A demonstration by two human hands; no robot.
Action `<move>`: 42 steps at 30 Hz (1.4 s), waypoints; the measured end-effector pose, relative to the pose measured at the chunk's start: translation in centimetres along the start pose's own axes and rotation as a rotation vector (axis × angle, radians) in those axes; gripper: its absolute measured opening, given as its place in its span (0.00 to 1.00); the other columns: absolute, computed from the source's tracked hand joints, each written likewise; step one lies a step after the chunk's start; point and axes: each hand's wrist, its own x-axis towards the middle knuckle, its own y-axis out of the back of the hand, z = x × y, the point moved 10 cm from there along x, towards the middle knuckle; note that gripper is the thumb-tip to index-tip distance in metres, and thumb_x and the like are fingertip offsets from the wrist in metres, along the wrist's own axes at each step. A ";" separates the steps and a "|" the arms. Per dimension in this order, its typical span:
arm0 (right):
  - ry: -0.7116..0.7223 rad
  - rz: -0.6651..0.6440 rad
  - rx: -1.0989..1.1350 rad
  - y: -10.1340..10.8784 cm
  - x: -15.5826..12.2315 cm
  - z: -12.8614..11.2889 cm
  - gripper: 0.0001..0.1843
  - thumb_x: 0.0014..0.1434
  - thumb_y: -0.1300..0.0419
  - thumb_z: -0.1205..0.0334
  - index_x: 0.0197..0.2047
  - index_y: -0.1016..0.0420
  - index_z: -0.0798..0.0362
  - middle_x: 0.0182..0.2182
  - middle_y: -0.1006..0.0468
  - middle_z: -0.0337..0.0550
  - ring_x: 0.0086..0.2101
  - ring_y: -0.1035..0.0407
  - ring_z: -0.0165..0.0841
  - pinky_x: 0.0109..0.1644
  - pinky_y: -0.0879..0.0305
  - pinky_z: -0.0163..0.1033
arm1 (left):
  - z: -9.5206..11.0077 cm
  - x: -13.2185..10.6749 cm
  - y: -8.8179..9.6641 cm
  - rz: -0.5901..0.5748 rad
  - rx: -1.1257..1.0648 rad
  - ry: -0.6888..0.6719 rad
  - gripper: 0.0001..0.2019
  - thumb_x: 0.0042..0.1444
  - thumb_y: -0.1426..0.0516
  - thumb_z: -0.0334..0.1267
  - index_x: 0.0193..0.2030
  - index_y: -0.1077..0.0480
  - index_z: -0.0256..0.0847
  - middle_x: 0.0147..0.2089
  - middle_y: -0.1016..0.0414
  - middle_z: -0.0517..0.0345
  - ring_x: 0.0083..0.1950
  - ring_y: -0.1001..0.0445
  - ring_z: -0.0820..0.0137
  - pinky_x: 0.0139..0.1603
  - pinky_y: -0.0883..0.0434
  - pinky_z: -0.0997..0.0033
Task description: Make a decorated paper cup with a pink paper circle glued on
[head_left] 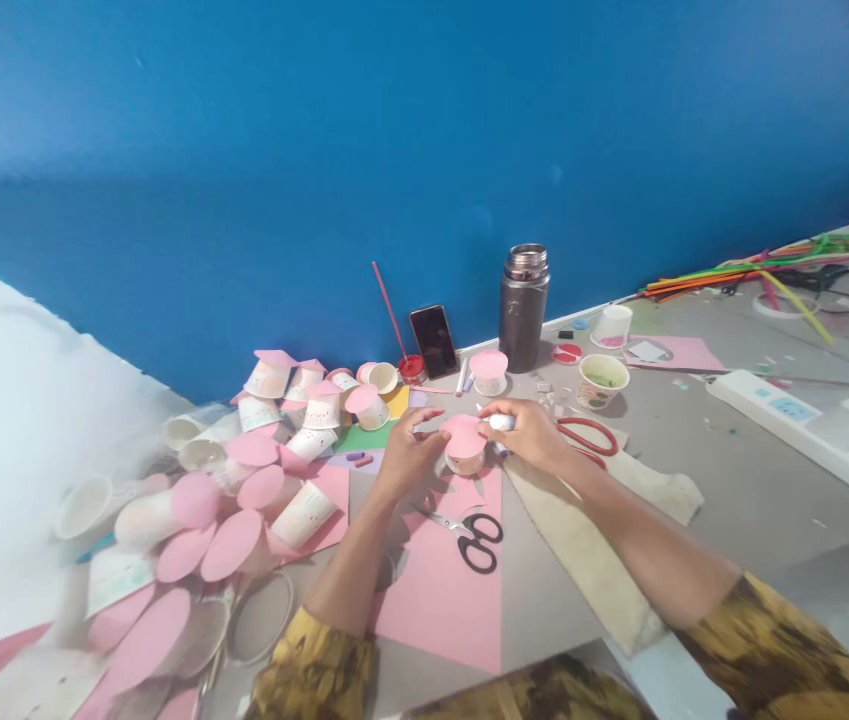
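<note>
Both my hands meet at a small paper cup (464, 462) that stands on a pink paper sheet (443, 590), with a pink paper disc (463, 435) lying on its top. My left hand (405, 452) curls round the cup's left side, fingers touching the disc's edge. My right hand (525, 432) is closed round a small white tube, perhaps a glue stick (500, 422), whose tip sits at the disc's right edge. Black-handled scissors (473, 535) lie on the pink sheet just below the cup.
A heap of paper cups capped with pink discs (259, 480) fills the left. Behind stand a steel flask (523, 305), a phone (434, 340), another capped cup (489, 370) and a green-stained cup (602, 380). A cloth (596, 540), red scissors (589, 435), a power strip (806, 425) and coloured straws (761, 265) lie right.
</note>
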 end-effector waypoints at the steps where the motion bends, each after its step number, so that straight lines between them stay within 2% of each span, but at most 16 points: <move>1: -0.001 -0.012 0.000 -0.2 -0.1 -0.2 0.10 0.57 0.33 0.55 0.40 0.16 0.49 0.37 0.13 0.41 0.37 0.21 0.39 0.40 0.29 0.38 | -0.1 0.0 -0.1 -0.005 -0.016 0.005 0.19 0.53 0.35 0.42 0.52 0.23 0.40 0.58 0.26 0.47 0.51 0.21 0.60 0.52 0.24 0.59; 11: 0.010 -0.078 -0.030 -0.6 -0.3 -0.5 0.14 0.57 0.32 0.53 0.45 0.17 0.49 0.39 0.14 0.41 0.37 0.21 0.39 0.41 0.29 0.39 | -0.7 -0.5 -1.0 -0.063 -0.107 0.049 0.22 0.51 0.32 0.39 0.54 0.23 0.43 0.61 0.27 0.47 0.53 0.23 0.59 0.53 0.24 0.58; 16: 0.024 -0.119 -0.073 -0.8 -0.4 -0.8 0.18 0.54 0.29 0.53 0.47 0.17 0.48 0.43 0.14 0.41 0.41 0.21 0.41 0.45 0.30 0.41 | -0.5 -0.5 -1.0 -0.082 -0.112 0.038 0.23 0.50 0.32 0.38 0.54 0.24 0.42 0.61 0.28 0.47 0.59 0.26 0.57 0.58 0.26 0.57; 20: 0.017 -0.138 -0.106 -0.9 -0.5 -1.1 0.19 0.54 0.29 0.53 0.49 0.17 0.47 0.46 0.14 0.43 0.43 0.21 0.42 0.46 0.30 0.41 | -0.2 -0.6 -1.1 -0.114 -0.057 0.001 0.25 0.46 0.30 0.38 0.54 0.24 0.44 0.62 0.29 0.50 0.64 0.29 0.57 0.60 0.29 0.58; 29: 0.021 -0.145 -0.150 -0.8 -0.5 -0.6 0.19 0.58 0.32 0.52 0.52 0.17 0.46 0.45 0.13 0.42 0.44 0.20 0.43 0.48 0.28 0.42 | 1.0 -1.0 -0.5 -0.091 0.071 -0.049 0.19 0.48 0.31 0.38 0.49 0.21 0.44 0.59 0.28 0.50 0.62 0.28 0.56 0.60 0.30 0.56; 33: 0.038 -0.166 -0.211 -0.7 -0.9 -1.1 0.17 0.60 0.35 0.53 0.51 0.15 0.44 0.44 0.12 0.42 0.45 0.19 0.44 0.49 0.28 0.42 | 1.4 -2.0 0.3 -0.021 0.203 -0.069 0.11 0.53 0.33 0.40 0.44 0.19 0.44 0.59 0.28 0.49 0.62 0.29 0.56 0.66 0.34 0.53; 37: 0.053 -0.219 -0.376 -1.1 -1.2 -1.7 0.18 0.60 0.35 0.54 0.53 0.15 0.44 0.46 0.13 0.44 0.46 0.19 0.46 0.49 0.28 0.42 | 1.5 -3.4 -0.1 -0.014 0.252 -0.115 0.13 0.61 0.38 0.43 0.50 0.20 0.44 0.63 0.29 0.47 0.67 0.33 0.56 0.68 0.35 0.50; 42: 0.067 -0.224 -0.377 -1.1 -1.3 -2.0 0.16 0.61 0.35 0.54 0.52 0.15 0.42 0.44 0.12 0.43 0.43 0.18 0.43 0.46 0.28 0.39 | 1.5 -3.8 -0.4 -0.004 0.264 -0.140 0.14 0.62 0.38 0.44 0.52 0.21 0.44 0.64 0.29 0.46 0.68 0.33 0.55 0.69 0.36 0.47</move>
